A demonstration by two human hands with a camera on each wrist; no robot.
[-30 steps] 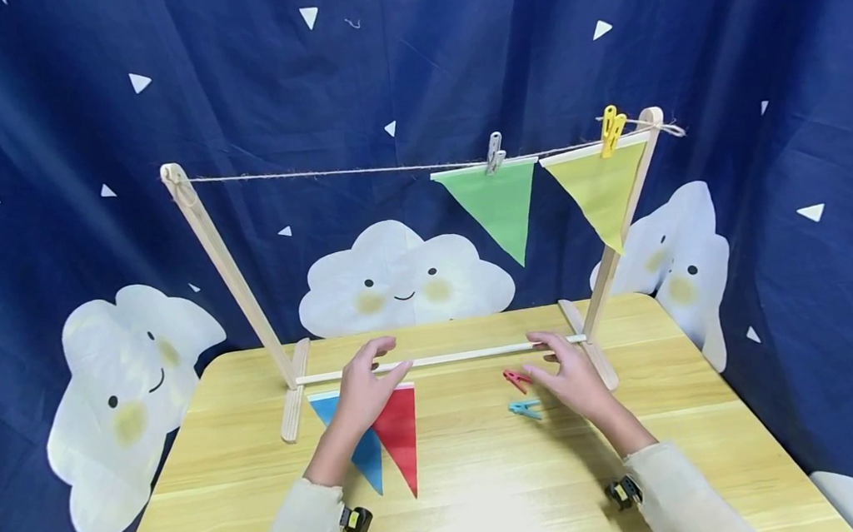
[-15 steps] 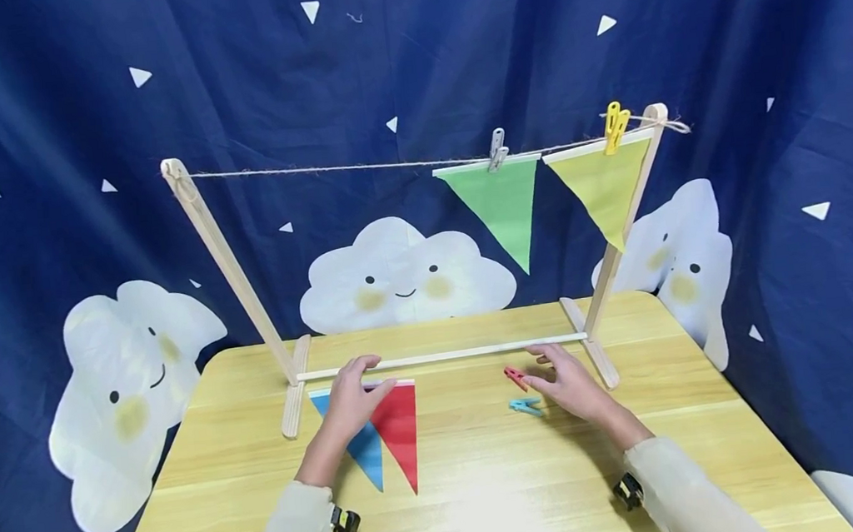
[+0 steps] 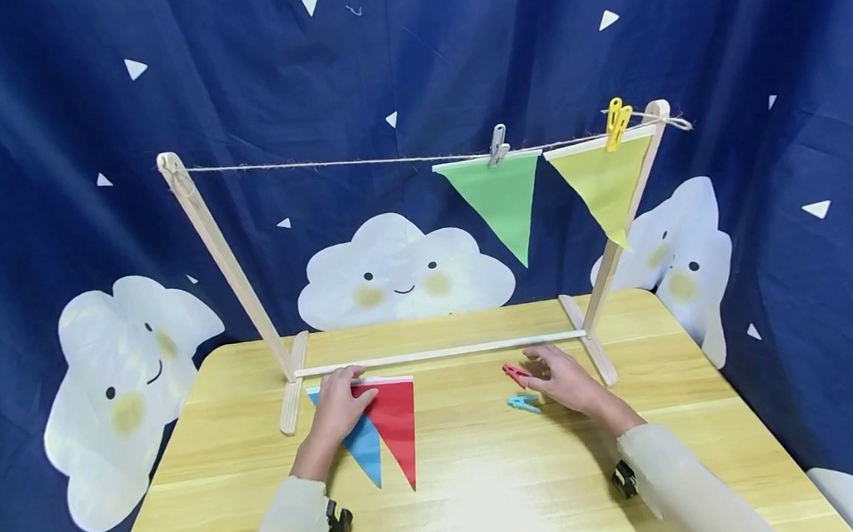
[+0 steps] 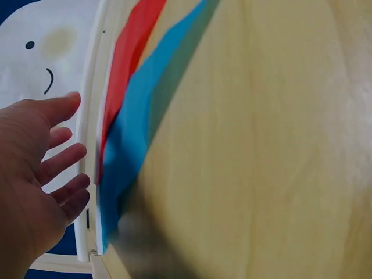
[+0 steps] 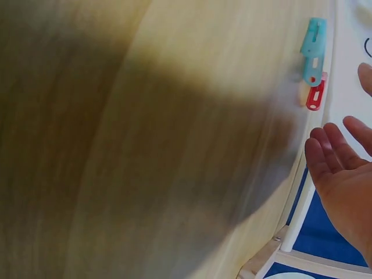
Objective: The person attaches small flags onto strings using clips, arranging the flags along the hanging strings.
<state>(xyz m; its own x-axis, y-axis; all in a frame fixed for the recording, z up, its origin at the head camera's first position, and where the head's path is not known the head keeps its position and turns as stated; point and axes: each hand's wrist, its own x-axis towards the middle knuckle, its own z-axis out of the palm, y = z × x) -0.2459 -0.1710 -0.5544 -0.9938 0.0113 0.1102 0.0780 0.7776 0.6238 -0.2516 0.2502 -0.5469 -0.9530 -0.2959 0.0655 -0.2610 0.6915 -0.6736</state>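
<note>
Here's the left hand (image 3: pixel 338 405), fingers loosely spread and gripping nothing, over the blue pennant (image 3: pixel 366 450), with the red pennant (image 3: pixel 396 414) just to its right! Across the table (image 3: pixel 471 454), the right hand (image 3: pixel 567 382) is spread too, the red clothespin (image 3: pixel 514 374) just off its thumb, the blue clothespin (image 3: pixel 523 404) slightly nearer the person. Above and beyond that hand hang the green pennant (image 3: pixel 502 201) and yellow pennant (image 3: pixel 604 181)!
</note>
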